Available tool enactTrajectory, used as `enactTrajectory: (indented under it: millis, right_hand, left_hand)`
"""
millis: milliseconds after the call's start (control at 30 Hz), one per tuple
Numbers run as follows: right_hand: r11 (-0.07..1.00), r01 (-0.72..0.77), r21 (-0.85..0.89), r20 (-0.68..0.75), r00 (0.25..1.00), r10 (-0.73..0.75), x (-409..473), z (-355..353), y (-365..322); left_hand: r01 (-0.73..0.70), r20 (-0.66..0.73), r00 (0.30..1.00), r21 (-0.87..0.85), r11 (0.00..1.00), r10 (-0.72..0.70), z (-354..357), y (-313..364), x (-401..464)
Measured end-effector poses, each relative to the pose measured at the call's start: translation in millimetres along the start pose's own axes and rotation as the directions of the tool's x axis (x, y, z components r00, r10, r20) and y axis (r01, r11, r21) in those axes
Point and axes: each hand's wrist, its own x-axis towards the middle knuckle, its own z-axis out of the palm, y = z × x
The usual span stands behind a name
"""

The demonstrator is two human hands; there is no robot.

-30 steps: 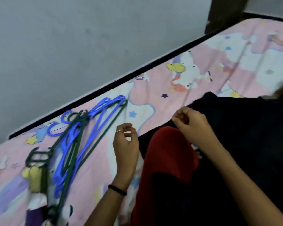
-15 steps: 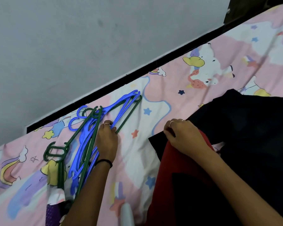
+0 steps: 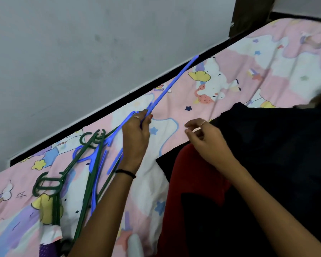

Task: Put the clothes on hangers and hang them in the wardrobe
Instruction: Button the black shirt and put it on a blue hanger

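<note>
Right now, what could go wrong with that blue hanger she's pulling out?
1. The left hand lifts the blue hanger out of a tangled pile of hangers; it might snag and drag others along.
2. Its long end points at the wall and may scrape it.
3. The right hand looks open above the black garment, so the cloth could slide when the hanger goes in.

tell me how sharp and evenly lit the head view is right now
Head view: soft, even indoor light with no glare and only faint shadows; the blue hanger lifted by the left hand is motion-smeared, the right hand is slightly blurred at its fingertips, the black garment is too dark to show folds, and the wide lens tilts the wall and the bed edge.
</note>
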Motion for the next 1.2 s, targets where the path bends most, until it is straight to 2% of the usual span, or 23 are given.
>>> enactTrajectory:
  millis: [67,133,200,267,333,367,433,500,600,700,767,867,933,1033,1133,1200]
  right_hand:
    - [0.999,0.005,0.047,-0.169,0.986,0.003,-3,-25,-1]
    - [0.994,0.046,0.104,-0.391,0.920,-0.002,-8,-59,1]
    - [0.980,0.066,0.188,-0.594,0.802,0.060,-20,-100,3]
    - [0.944,0.059,0.325,-0.724,0.658,0.208,-43,-148,8]
    - [0.850,0.044,0.525,-0.711,0.572,0.409,-74,-193,15]
    - [0.792,0.015,0.610,-0.659,0.565,0.497,-95,-217,18]
    - [0.711,-0.118,0.694,-0.516,0.607,0.605,-134,-256,21]
    - [0.712,-0.335,0.617,-0.375,0.669,0.641,-169,-281,22]
    - [0.713,-0.594,0.372,-0.299,0.650,0.698,-218,-298,27]
    - [0.670,-0.687,0.280,-0.258,0.619,0.742,-249,-296,28]
    - [0.665,-0.694,0.274,-0.267,0.610,0.746,-263,-296,28]
    - [0.660,-0.688,0.302,-0.301,0.588,0.750,-274,-295,32]
    - [0.666,-0.681,0.305,-0.387,0.551,0.740,-278,-296,41]
    - [0.703,-0.635,0.320,-0.467,0.540,0.700,-278,-296,49]
    - [0.759,-0.553,0.343,-0.578,0.513,0.635,-278,-303,57]
    - [0.798,-0.551,0.245,-0.672,0.497,0.550,-280,-310,63]
  left_hand:
    - [-0.099,0.015,0.995,-0.072,0.992,0.101,18,26,3]
    - [-0.230,0.075,0.969,-0.096,0.969,0.237,40,51,-1]
    - [-0.388,0.125,0.909,-0.097,0.917,0.398,61,75,-8]
    - [-0.551,0.160,0.812,-0.106,0.828,0.561,80,97,-20]
    - [-0.676,0.179,0.699,-0.148,0.721,0.692,96,114,-31]
    - [-0.727,0.180,0.636,-0.186,0.661,0.750,105,125,-38]
    - [-0.811,0.187,0.497,-0.246,0.531,0.847,120,143,-50]
    - [-0.867,0.197,0.349,-0.305,0.395,0.916,131,158,-64]
    - [-0.900,0.169,0.110,-0.401,0.171,0.979,148,182,-90]
    - [-0.881,0.115,-0.099,-0.471,-0.034,0.988,160,202,-119]
    - [-0.856,0.056,-0.178,-0.501,-0.126,0.982,169,214,-135]
    - [-0.822,-0.025,-0.224,-0.533,-0.203,0.974,180,232,-150]
    - [-0.807,-0.073,-0.240,-0.540,-0.241,0.968,186,245,-157]
    - [-0.793,-0.100,-0.254,-0.547,-0.267,0.962,195,261,-166]
    - [-0.790,-0.078,-0.228,-0.568,-0.232,0.970,208,267,-174]
    - [-0.802,-0.081,-0.178,-0.565,-0.192,0.981,213,267,-178]
